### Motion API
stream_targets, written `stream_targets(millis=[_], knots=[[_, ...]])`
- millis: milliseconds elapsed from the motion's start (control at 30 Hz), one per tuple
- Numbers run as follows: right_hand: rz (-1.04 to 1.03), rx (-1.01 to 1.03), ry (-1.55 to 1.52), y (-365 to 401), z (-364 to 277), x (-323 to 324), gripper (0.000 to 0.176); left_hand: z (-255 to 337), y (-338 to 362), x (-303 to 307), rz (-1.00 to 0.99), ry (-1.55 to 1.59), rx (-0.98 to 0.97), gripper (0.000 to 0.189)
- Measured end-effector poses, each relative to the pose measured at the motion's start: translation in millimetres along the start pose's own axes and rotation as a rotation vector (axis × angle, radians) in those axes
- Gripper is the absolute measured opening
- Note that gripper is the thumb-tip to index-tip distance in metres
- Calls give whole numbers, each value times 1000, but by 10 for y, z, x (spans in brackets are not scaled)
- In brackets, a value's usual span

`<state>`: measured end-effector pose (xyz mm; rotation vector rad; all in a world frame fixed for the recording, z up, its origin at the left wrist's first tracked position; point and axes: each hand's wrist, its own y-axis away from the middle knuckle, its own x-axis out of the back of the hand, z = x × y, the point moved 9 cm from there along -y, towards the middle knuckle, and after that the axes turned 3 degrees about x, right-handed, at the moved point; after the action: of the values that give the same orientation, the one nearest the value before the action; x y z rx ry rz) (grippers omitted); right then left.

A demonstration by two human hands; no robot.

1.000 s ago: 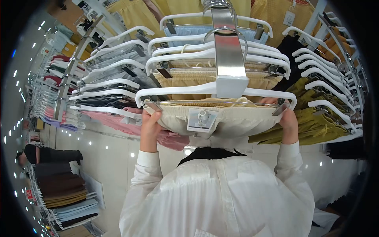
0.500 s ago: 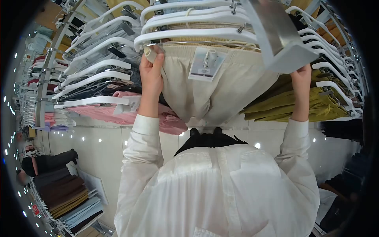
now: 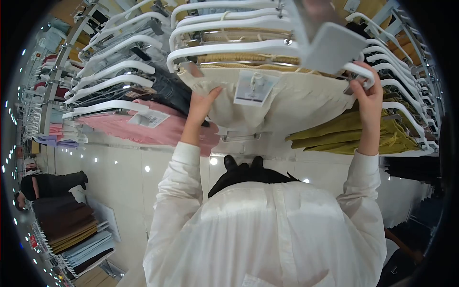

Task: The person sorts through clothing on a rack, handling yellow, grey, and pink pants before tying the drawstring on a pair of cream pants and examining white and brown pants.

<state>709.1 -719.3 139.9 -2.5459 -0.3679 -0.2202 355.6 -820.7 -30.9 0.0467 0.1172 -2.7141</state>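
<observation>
Cream trousers [image 3: 306, 98] with an elastic waist hang by metal clips from a white hanger [image 3: 234, 49] at the front of the rack. A white paper tag [image 3: 255, 87] sits on the waistband. My left hand [image 3: 203, 103] is closed on the trousers below the left clip, thumb in front and fingers hidden behind the cloth. At the hanger's right end, my right hand [image 3: 368, 91] is closed round the white plastic, near the right clip. A metal bracket with a pale end plate [image 3: 333, 48] covers part of the hanger.
Pink trousers [image 3: 138, 126] and dark jeans hang to the left, olive trousers [image 3: 354, 129] to the right. More white hangers fill the rails on both sides. A person in dark clothes [image 3: 52, 185] is at the far left, beside a rack of folded-over trousers [image 3: 71, 227].
My left hand has moved from the waistband's left corner down and right onto the cloth. The right hand, hidden in part before, now shows on the hanger's end. The view has shifted slightly.
</observation>
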Motion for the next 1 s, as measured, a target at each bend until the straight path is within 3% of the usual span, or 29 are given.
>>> stream_targets(millis=[67, 133, 267, 333, 400, 467, 500, 567, 600, 667, 800, 900, 1000], knots=[[-95, -13, 31, 21, -8, 0, 46, 8, 28, 9, 53, -23, -68, 23], [-273, -59, -167, 52, 18, -88, 58, -10, 159, 31, 129, 48, -15, 24], [-429, -216, -245, 213, -8, -190, 74, -32, 467, 202, 216, 28, 133, 29], [-526, -234, -265, 326, -76, -258, 63, 11, 581, 329, 156, -74, 156, 44], [-600, -233, -206, 441, -222, -283, 47, 400, 739, 287, 281, -157, -29, 59], [-611, -134, -135, 501, -441, -306, 41, 684, 876, 192, 264, -245, -150, 69], [-574, -100, -114, 532, -483, -304, 39, 823, 955, 78, 245, -252, -159, 69], [-484, -10, -57, 581, -574, -296, 37, 1345, 1183, -289, 265, -622, -414, 67], [-466, -14, -59, 589, -565, -297, 37, 1466, 1189, -366, 248, -626, -420, 67], [-495, 43, -49, 611, -608, -323, 39, 1788, 1271, -685, 149, -879, -669, 58], [-600, -111, -136, 682, -569, -344, 41, 2066, 958, -943, 94, -1083, -831, 60], [-573, -46, -135, 734, -592, -323, 43, 2112, 877, -918, 181, -968, -956, 58], [-587, -31, -135, 770, -626, -333, 43, 2146, 826, -979, 104, -1073, -969, 58]])
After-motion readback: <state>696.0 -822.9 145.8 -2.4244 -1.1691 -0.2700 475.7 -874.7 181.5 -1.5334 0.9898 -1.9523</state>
